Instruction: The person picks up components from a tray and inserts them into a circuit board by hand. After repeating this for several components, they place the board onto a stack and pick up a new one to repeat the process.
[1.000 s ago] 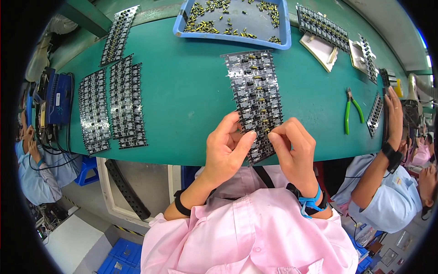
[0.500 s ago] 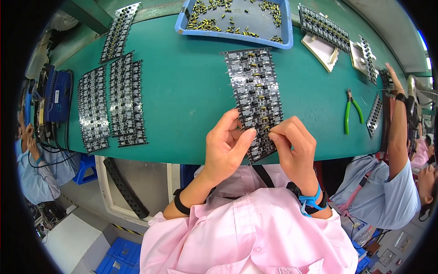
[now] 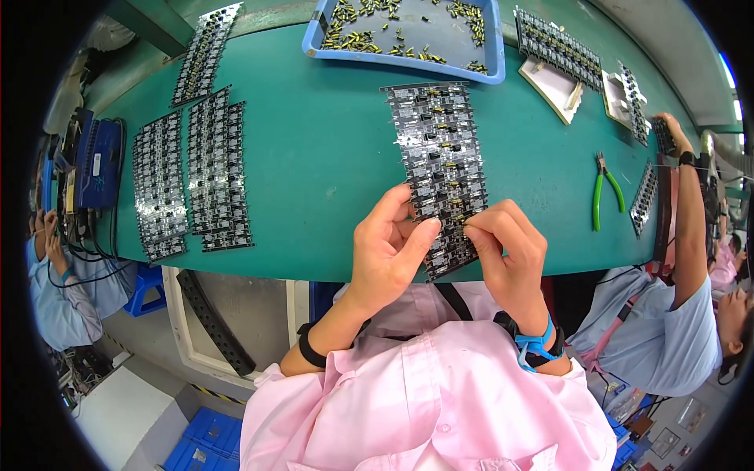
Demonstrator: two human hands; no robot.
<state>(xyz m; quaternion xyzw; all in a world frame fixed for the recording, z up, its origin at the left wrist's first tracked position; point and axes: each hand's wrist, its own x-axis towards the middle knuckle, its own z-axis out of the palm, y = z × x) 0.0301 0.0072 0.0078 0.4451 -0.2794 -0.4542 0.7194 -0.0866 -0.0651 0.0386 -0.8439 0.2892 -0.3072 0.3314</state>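
My left hand [image 3: 390,253] grips the lower left edge of a long black circuit board panel [image 3: 436,145], thumb on top and fingers under it. The panel is tilted over the green table, its far end pointing away from me. Small black-and-yellow cylindrical parts stand in a row along its middle. My right hand [image 3: 509,245] is closed in a pinch at the panel's lower right, fingertips touching it beside the row. Whatever lies between those fingertips is too small and covered to make out. Beyond the panel sits a blue tray [image 3: 404,60] with many loose black-and-yellow parts.
More board panels [image 3: 161,184] lie at the left of the green table [image 3: 314,157]. Green-handled pliers [image 3: 606,192] rest at the right, near a narrow panel [image 3: 644,200]. Another panel [image 3: 559,49] leans on a white holder [image 3: 554,88]. Co-workers sit on both sides.
My hands stay nearly in place, the right fingertips still at the panel. At the right, a co-worker's raised hand has come down onto a dark panel by the table's edge.
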